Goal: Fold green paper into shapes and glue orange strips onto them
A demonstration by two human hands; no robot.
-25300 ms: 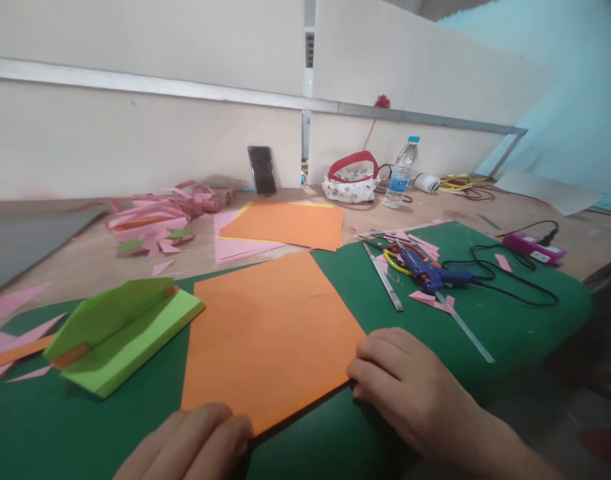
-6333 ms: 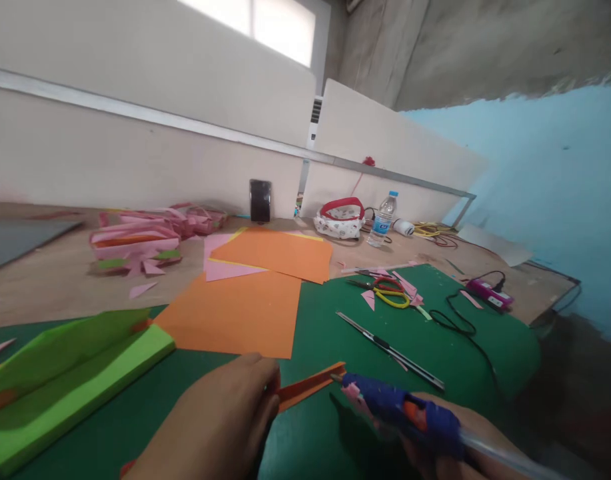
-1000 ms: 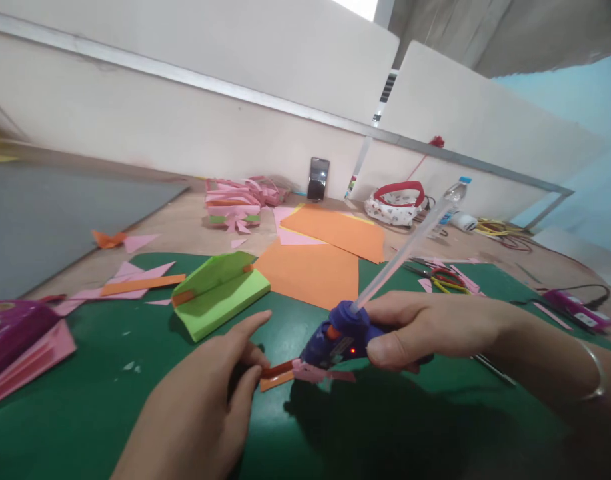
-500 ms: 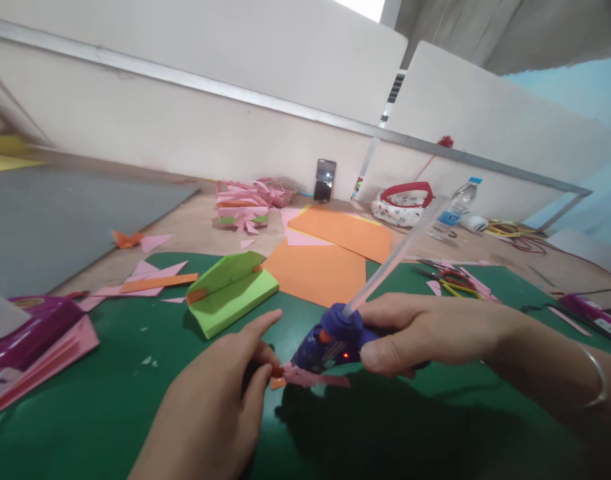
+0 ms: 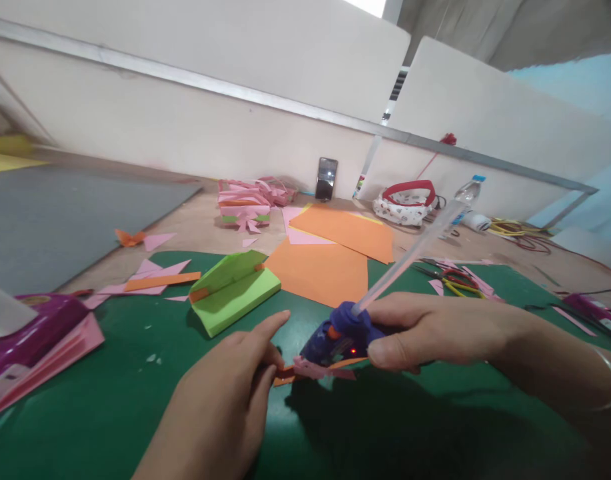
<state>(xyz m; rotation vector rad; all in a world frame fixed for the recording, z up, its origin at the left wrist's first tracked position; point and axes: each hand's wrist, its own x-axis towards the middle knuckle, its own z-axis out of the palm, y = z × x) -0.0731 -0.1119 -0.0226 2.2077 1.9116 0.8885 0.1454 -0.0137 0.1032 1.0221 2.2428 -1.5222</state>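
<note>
My right hand [image 5: 420, 333] is wrapped round a blue glue gun [image 5: 325, 341] with its red light lit and a clear glue stick [image 5: 410, 257] rising from the back. The gun's nose points down left at a pink paper bow [image 5: 312, 368] and an orange paper strip [image 5: 285, 379]; whether the nozzle touches is hidden. My left hand [image 5: 225, 387] pinches the strip's left end between thumb and fingers, its index finger stretched out. Beyond it a folded green paper box [image 5: 238, 300] with orange tabs lies on the green mat [image 5: 195, 413].
Orange sheets [image 5: 320, 270] lie behind the hands. Scissors [image 5: 458, 280] and pink scraps are at right. A purple tape dispenser [image 5: 45, 327] stands at left. Farther back are a finished-looking pink paper piece [image 5: 245, 207], a phone [image 5: 326, 179], a pouch [image 5: 405, 203] and a bottle [image 5: 468, 193].
The glue gun has tipped and shifted slightly right, with its glue stick leaning farther right. More of the orange strip shows behind the pink bow. Both hands keep their hold.
</note>
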